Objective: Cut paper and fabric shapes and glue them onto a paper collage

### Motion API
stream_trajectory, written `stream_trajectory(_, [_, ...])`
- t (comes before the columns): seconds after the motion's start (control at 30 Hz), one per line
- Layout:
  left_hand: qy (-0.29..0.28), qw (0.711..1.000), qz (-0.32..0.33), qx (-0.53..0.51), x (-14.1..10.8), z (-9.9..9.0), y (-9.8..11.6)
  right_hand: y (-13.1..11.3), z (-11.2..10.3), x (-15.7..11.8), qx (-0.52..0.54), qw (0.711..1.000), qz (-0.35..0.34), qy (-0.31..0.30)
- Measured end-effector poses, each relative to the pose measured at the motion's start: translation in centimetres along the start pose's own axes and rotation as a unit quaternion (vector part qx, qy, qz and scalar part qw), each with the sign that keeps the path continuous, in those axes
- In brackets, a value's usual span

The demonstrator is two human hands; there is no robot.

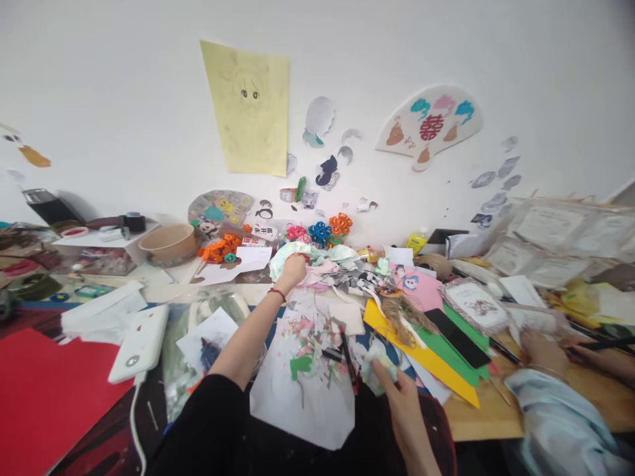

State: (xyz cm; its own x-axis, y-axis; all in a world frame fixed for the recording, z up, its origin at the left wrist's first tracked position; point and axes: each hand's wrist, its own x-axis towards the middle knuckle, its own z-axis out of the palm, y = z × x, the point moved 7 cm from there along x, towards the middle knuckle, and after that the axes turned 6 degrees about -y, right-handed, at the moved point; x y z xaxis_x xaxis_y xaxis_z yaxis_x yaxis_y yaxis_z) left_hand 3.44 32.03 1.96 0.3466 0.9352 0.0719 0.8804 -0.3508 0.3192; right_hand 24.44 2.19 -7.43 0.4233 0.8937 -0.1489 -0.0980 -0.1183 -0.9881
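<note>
The right hand has its thumb and fingers closed on one crumpled pale-green wad, held just right of the scrap-covered sheet; that forearm rises from the lower edge, wrist low. The left hand reaches well forward, arm nearly straight in a black sleeve, one red bracelet at the wrist. Its fingers bend down onto a pale mint patterned sheet at the edge of the scrap pile; the fingertips are hidden, so I cannot tell whether that grip is closed on it.

Between the arms lies one white sheet bearing many small clippings, too many to count, with one green scrap and one red-and-black pen. To the right on the surface are one yellow strip and one black rectangle; farther right, another person's two hands. To the left are one white power bank with its cable and one red sheet. Behind the pile stand three bead-like flowers: pink, blue, orange.
</note>
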Motion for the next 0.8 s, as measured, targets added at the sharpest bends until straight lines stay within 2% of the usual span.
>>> stream_trajectory(0.13, [-0.013, 0.999, 0.009, -0.032, -3.3, -1.1, 0.5, -0.1, 1.6, 0.2, 0.004, 0.999, -0.034, -0.03])
stream_trajectory(0.23, [-0.068, 0.992, 0.072, -0.081, -8.2, -1.5, 2.9, -0.2, 3.8, -0.3, 0.041, 0.994, -0.046, -0.087])
stream_trajectory(0.37, [-0.169, 0.956, 0.173, -0.167, -16.7, -0.1, 7.4, -0.6, 6.0, -1.4, 0.077, 0.984, -0.047, -0.151])
stream_trajectory(0.43, [-0.188, 0.939, 0.197, -0.21, -19.9, 1.0, 9.2, -0.9, 6.3, -1.7, 0.096, 0.981, -0.058, -0.158])
stream_trajectory(0.47, [-0.183, 0.929, 0.189, -0.26, -20.9, 1.4, 9.7, -0.9, 6.3, -1.8, 0.107, 0.98, -0.062, -0.159])
stream_trajectory(0.53, [-0.156, 0.917, 0.145, -0.338, -21.7, 2.1, 10.1, -0.8, 6.0, -1.8, 0.127, 0.978, -0.061, -0.152])
stream_trajectory(0.6, [-0.128, 0.915, 0.107, -0.368, -21.7, 2.6, 10.3, -0.4, 5.2, -1.7, 0.132, 0.98, -0.063, -0.136])
stream_trajectory(0.73, [-0.084, 0.927, 0.087, -0.354, -21.2, 2.3, 10.4, 0.0, 2.9, -0.4, 0.115, 0.984, -0.081, -0.114])
stream_trajectory(0.8, [-0.058, 0.936, 0.069, -0.341, -21.4, 1.9, 9.7, -0.9, 2.1, 1.1, 0.076, 0.986, -0.101, -0.109])
